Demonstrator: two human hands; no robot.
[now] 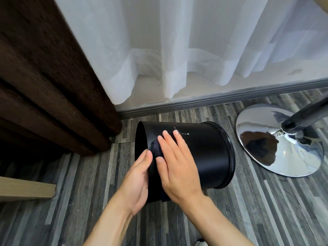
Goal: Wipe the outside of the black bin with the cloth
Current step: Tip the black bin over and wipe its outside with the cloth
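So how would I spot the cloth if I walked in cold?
Find the white curtain; below it a black bin lies on its side on the striped grey floor. The cloth is the dark, soft fabric pressed against the bin's wall under the right hand, matte where the bin shines.

The bin is a glossy black cylinder lying on its side on the floor, open mouth to the left, ringed base to the right (a pale smear marks its upper far side). The cloth, dark and folded, lies flat against its wall near the mouth.
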